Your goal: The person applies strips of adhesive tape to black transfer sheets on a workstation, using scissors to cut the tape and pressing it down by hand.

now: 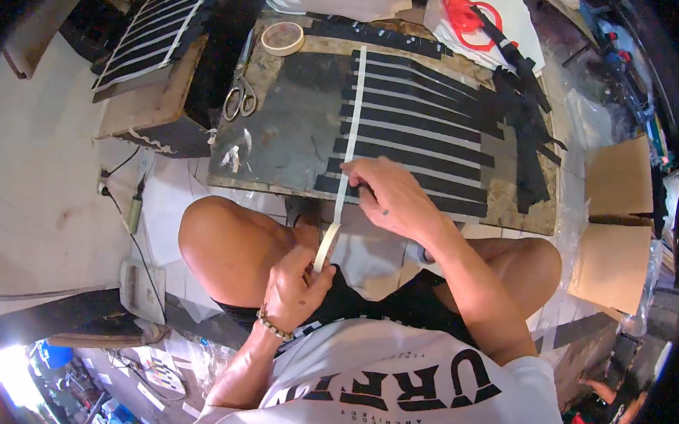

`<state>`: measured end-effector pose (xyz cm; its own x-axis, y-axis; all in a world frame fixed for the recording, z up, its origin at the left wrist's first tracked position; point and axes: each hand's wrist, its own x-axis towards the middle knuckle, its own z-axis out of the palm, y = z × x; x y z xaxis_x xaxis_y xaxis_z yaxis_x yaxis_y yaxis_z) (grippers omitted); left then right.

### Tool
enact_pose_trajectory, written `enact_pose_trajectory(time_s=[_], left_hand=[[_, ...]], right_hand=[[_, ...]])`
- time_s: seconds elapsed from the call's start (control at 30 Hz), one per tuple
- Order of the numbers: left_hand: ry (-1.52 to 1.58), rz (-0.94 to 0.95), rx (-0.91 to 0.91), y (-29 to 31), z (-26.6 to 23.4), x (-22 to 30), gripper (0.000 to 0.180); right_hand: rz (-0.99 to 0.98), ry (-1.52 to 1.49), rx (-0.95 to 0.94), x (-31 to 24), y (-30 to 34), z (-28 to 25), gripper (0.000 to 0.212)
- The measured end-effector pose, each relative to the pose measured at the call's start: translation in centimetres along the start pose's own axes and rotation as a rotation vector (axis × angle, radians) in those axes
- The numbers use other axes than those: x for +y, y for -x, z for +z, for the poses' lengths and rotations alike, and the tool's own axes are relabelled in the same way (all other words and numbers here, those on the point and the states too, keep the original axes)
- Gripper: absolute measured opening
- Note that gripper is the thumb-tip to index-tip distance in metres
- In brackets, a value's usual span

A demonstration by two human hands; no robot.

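Low in the middle my left hand (297,289) grips a roll of masking tape (326,246), held on edge in front of my lap. A pale length of tape (354,120) runs from the roll up across the left ends of several black strips (422,136). These strips lie side by side, with light gaps between them, on the worn board (281,150). My right hand (393,196) rests over the lowest strips, its index fingertip pressing on the tape. Thumb and index finger are apart; the other fingers are partly hidden.
Scissors (241,97) and another tape roll (282,38) lie on the board's left. Loose black strips (527,138) and a red plastic piece (471,24) are at the right. A rack of taped strips (160,26) stands left; cardboard boxes (612,260) stand right.
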<state>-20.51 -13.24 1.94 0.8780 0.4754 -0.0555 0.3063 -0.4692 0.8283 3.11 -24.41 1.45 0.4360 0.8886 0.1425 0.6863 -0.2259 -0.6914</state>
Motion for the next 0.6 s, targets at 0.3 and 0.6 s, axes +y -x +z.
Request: enact_pose_trajectory(time_s=[0.3, 0.6], left_hand=[[0.025, -0.005, -0.013, 0.4, -0.3, 0.3, 0.020], [0.109, -0.111, -0.068, 0.9, -0.1, 0.4, 0.023]], right_hand=[[0.049, 0.167, 0.218, 1.4, -1.9, 2.8, 0.024], [0.141, 0.239, 0.054, -0.3, -1.3, 1.4, 0.048]])
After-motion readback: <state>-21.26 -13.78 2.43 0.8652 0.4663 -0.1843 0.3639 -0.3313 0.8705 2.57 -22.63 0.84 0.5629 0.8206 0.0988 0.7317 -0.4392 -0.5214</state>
